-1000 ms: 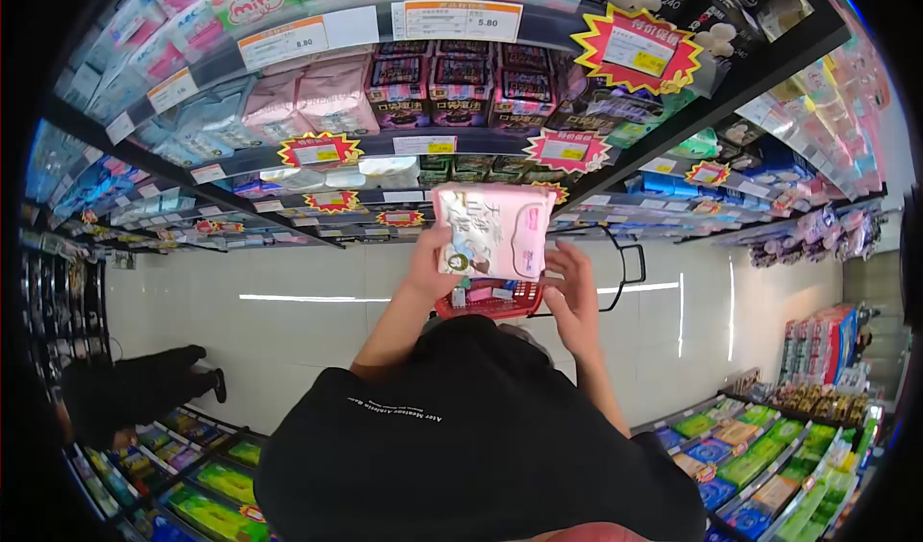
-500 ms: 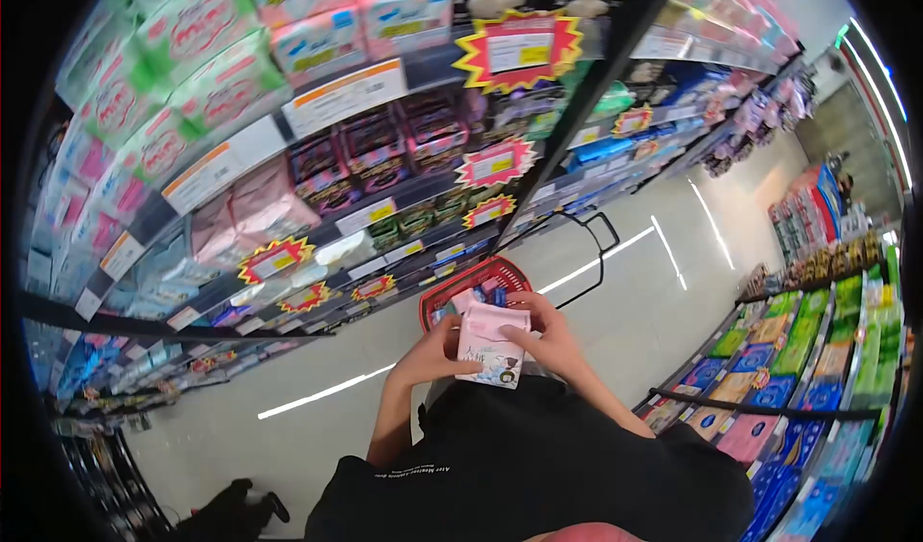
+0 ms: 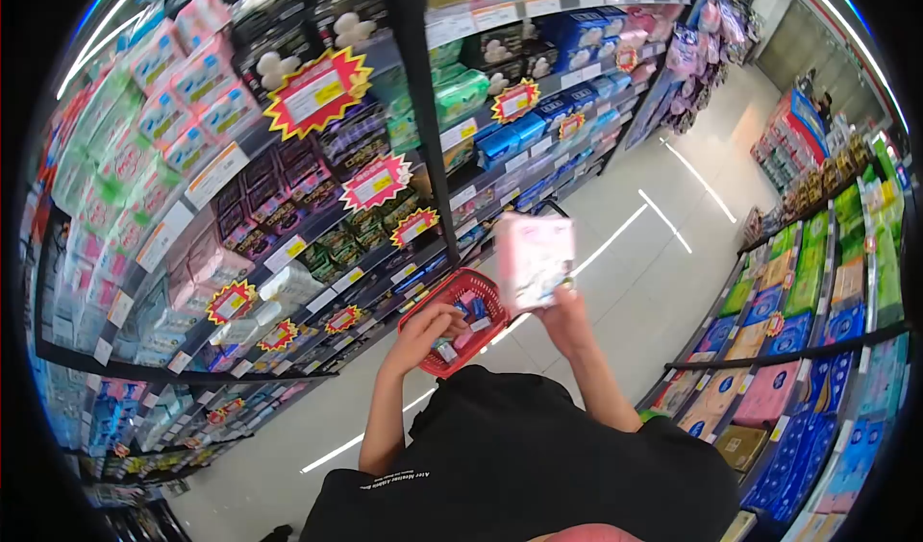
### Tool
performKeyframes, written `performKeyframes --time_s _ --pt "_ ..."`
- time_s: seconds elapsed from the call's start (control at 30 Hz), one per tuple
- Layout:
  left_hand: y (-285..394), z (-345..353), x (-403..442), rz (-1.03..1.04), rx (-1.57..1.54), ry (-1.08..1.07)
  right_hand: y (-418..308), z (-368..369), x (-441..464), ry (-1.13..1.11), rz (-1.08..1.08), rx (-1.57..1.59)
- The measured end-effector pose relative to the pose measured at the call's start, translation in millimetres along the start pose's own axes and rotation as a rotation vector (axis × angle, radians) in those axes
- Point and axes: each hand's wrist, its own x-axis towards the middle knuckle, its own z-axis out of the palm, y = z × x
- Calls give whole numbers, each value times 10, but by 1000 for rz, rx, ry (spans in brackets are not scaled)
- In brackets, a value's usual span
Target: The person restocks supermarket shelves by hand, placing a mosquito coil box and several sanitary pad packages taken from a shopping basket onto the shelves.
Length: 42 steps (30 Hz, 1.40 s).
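Note:
A pink and white package [image 3: 536,261], a little blurred, is upright in my right hand [image 3: 567,319], which grips its lower edge. My left hand [image 3: 425,335] is over the left side of a red basket [image 3: 488,297], its fingers bent and partly overlapping; whether they touch anything is unclear. Inside the basket lie several small pink, blue and white packs [image 3: 471,319]. The package is to the right of the basket's rim, apart from my left hand.
Shelves of packaged goods [image 3: 279,191] with price tags and red-yellow signs rise ahead and to the left. Another shelf [image 3: 769,388] of green, blue and pink packs runs along the right. Tiled floor [image 3: 615,292] lies between them. A dark shelf upright [image 3: 423,129] stands beyond the basket.
The view has turned to the right. My left hand has let go of the package and is now over the basket. My right hand has lifted the package to the right, away from my left hand.

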Motion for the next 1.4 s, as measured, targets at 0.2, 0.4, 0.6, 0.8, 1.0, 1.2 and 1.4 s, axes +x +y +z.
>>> performKeyframes --time_s 0.2,0.4,0.6,0.8,1.0,1.2,1.4 --pt "-1000 86 -99 -351 1330 94 -909 -520 198 -42 -326 -318" --pt "-3137 181 -862 -593 167 322 -1357 -796 117 -37 -291 -175" --pt "-4306 334 -2121 -753 656 252 -1563 -893 76 81 -222 -266" --pt "-4118 522 -2232 -775 693 296 -1578 -989 9 -8 -203 -211" --pt "-4123 450 -2079 -712 744 259 -1514 -1236 -201 64 -184 -120" --pt "-4000 322 -1787 -737 726 288 -1694 -1497 -613 -38 -475 -85" --pt "-3667 425 -1491 -852 760 366 -1978 -1764 -755 -269 -553 543"
